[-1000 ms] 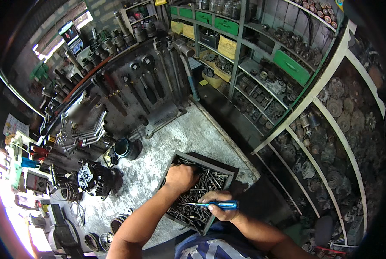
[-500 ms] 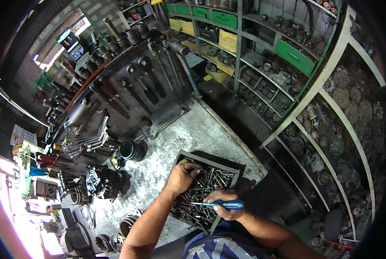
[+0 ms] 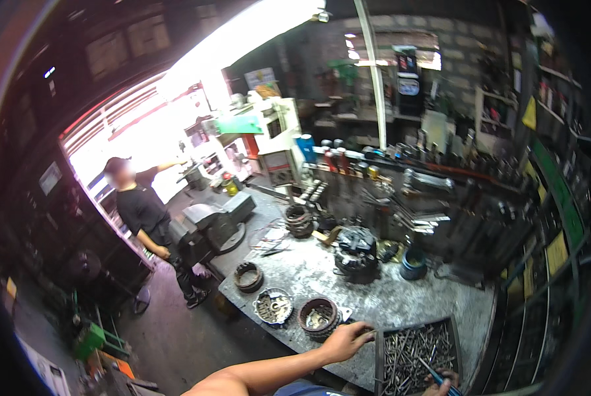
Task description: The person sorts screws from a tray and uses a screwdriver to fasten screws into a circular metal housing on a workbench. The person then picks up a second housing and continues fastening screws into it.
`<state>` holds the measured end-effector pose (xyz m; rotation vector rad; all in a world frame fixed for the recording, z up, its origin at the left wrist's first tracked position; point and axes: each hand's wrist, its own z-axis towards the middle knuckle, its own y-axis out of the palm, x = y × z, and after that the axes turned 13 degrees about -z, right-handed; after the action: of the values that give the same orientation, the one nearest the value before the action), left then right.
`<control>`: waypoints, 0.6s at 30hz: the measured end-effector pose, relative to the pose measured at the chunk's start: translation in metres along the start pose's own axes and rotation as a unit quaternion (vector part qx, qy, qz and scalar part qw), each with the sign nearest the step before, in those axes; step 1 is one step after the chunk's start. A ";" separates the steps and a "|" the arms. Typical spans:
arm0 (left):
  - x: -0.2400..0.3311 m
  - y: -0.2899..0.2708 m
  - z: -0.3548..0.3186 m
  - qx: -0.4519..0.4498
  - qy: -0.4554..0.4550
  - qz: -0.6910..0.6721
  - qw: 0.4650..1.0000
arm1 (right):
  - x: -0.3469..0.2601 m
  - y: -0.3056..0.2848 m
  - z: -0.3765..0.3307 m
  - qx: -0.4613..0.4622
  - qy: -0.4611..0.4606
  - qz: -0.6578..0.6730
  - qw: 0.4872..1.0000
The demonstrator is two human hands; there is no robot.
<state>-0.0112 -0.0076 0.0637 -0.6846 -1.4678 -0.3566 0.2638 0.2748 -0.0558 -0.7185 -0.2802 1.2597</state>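
Note:
A black metal tray [image 3: 379,356] filled with several nails and thin metal bits lies at the near right of the grey workbench [image 3: 388,300]. My left hand [image 3: 347,340] reaches from the lower edge and rests by the tray's left rim, fingers stretched toward its corner, holding nothing. My right hand [image 3: 442,385] is half cut off at the bottom edge over the tray's near side. It grips a blue-handled tool [image 3: 433,373] whose thin shaft points up into the bits.
Round metal housings [image 3: 318,315] [image 3: 273,307] [image 3: 248,277] sit left of my hand. A black engine part [image 3: 355,251], a blue cup [image 3: 414,264] and a vise [image 3: 209,228] stand farther back. A person in black [image 3: 140,211] stands at left. Shelves [image 3: 553,198] line the right.
The view has swung up from the tray toward the workshop and doorway. My left hand has come out of the tray to its left rim; my right still holds the blue tool.

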 end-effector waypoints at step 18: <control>-0.079 -0.246 -0.200 0.249 -0.019 -0.093 0.964 | -0.311 -0.004 0.165 -0.251 -0.013 0.382 0.889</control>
<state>-0.0123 -0.3336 0.0438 -0.1515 -1.5800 -0.1056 0.0774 0.0398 0.1291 -1.3389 -0.3673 1.9776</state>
